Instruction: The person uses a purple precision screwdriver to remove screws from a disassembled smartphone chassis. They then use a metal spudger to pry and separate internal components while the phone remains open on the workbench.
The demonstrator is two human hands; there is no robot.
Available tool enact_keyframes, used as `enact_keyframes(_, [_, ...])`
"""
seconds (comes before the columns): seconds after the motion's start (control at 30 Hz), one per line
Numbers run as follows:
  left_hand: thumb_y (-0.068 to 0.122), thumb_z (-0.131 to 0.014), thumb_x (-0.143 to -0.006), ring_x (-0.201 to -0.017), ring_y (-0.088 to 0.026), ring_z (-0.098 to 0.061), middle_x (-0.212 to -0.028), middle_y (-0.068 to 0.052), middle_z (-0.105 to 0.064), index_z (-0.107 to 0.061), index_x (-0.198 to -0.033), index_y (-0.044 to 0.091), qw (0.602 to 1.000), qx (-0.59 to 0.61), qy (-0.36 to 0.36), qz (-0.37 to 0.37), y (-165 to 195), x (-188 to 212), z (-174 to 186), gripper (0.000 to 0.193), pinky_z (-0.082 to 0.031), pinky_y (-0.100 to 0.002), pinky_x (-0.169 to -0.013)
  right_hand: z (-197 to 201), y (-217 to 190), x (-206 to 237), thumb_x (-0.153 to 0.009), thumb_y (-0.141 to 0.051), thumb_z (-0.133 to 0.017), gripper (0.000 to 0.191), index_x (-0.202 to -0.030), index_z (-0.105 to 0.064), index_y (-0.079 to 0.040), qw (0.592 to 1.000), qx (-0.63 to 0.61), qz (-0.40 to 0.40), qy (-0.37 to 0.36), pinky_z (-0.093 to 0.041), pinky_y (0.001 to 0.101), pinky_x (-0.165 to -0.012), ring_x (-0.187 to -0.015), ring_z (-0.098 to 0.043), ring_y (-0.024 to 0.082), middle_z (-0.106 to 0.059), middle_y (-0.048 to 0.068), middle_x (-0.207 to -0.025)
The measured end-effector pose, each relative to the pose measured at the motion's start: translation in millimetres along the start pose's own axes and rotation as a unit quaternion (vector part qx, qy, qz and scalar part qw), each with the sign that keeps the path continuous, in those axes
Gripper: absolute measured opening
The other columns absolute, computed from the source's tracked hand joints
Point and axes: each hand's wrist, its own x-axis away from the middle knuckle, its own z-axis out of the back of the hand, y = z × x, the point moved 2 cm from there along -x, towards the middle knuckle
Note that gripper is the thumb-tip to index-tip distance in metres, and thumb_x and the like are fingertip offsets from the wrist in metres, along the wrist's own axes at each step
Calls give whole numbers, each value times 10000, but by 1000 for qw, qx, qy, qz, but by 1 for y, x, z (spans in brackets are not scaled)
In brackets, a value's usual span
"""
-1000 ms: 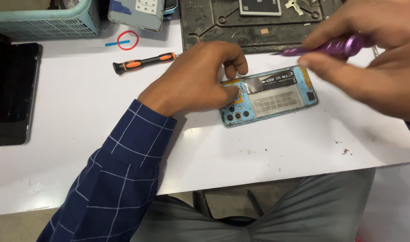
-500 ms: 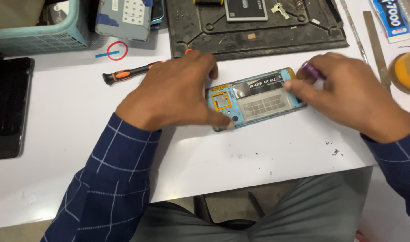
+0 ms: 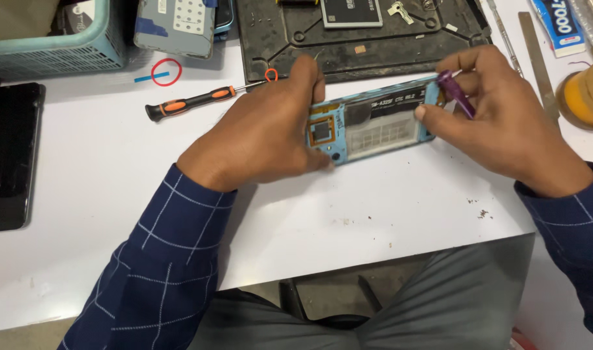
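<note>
We see our left hand [image 3: 261,139] gripping one end of the opened blue phone [image 3: 374,120] on the white table [image 3: 387,207], tilted up on its edge, while our right hand [image 3: 504,126] grips the other end, pinching a purple tool [image 3: 455,94]. An orange-and-black screwdriver [image 3: 189,102] lies nearby.

I see the left hand [image 3: 261,139] lying palm down, its fingers bent and the thumb pressed forward, the wrist coming out of a dark blue checked sleeve. The right hand [image 3: 504,123] comes in from the right side, its fingers curled in a pinch, knuckles turned upward.
</note>
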Motion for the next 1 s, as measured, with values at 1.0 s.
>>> enact_keyframes(1.0, [-57,-689,-627,-540,-160,-416,-614,-30,-414,-426,-701,54,993,77,26,-90,6,-2,1,295,-342,-332,-488,11,-10,30,-786,81,-690,215,-998,-662,60,961,181,206,33,-578,303,-648,-766,-715,232,-725,178,-1014])
